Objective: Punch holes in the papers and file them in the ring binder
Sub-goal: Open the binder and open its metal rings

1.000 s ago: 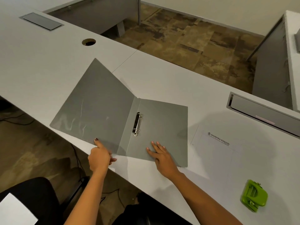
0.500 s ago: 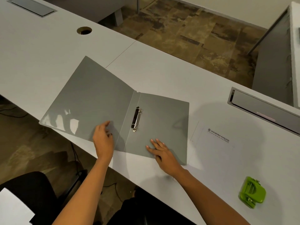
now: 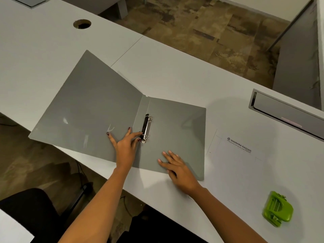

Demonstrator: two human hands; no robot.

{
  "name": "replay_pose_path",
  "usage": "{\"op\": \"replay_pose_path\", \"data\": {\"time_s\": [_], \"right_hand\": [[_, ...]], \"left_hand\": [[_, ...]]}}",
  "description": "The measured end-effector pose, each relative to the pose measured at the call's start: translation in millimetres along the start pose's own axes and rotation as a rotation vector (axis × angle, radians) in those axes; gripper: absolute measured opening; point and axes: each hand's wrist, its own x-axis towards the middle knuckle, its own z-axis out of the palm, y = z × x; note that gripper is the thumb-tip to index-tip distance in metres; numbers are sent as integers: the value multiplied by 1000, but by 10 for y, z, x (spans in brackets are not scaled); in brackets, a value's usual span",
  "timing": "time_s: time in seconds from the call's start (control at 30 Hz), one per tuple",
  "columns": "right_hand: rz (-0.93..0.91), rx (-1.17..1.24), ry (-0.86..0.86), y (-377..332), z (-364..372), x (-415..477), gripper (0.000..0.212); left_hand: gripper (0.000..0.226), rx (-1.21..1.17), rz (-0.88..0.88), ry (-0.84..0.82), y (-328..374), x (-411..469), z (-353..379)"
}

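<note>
A grey ring binder point(image 3: 91, 109) lies open on the white desk point(image 3: 166, 67), its left cover overhanging the near edge. Its metal ring mechanism point(image 3: 147, 128) sits just right of the spine. My left hand point(image 3: 125, 144) rests flat on the left cover with spread fingers, the fingertips touching the lower end of the mechanism. My right hand point(image 3: 177, 170) presses flat on the right cover near its bottom edge. White papers point(image 3: 235, 155) with a printed letterhead lie to the right of the binder. A green hole punch point(image 3: 277, 208) sits at the near right.
A round cable hole point(image 3: 82, 24) is at the back left of the desk. A grey cable tray with its lid raised point(image 3: 287, 113) sits at the right. A black chair point(image 3: 29, 207) and a white sheet point(image 3: 12, 230) show below the desk edge at the lower left.
My left hand has moved from the binder's lower left edge rightward across the left cover to the ring mechanism. The left cover has dropped flatter. My right hand has stayed on the right cover.
</note>
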Motion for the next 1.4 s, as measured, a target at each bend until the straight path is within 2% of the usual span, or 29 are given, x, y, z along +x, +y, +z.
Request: {"op": "replay_pose_path", "data": {"time_s": [0.1,0.17,0.3,0.4,0.53,0.83,0.97,1.4], "right_hand": [[3,-29,49,3,4,35,42],[35,-38,151,-46,-1,95,38],[229,274,351,-246,-60,393,24],[343,577,363,-395,-135,687,20],[342,699,373,-533,-121,1023,18],[419,494,428,-569,-23,1305,4],[453,503,389,-540,-72,1311,3],[475,551,409,-509,-70,1295,5]], "left_hand": [[20,-78,-103,39,21,90,67],[22,-114,-172,43,26,155,106],[25,-175,-227,29,17,224,128],[24,-230,-239,11,22,230,112],[20,-243,-255,-20,-13,246,100],[17,-225,-261,-45,-34,267,119],[20,-174,-267,-21,5,274,152],[19,-189,-271,48,12,261,180]]}}
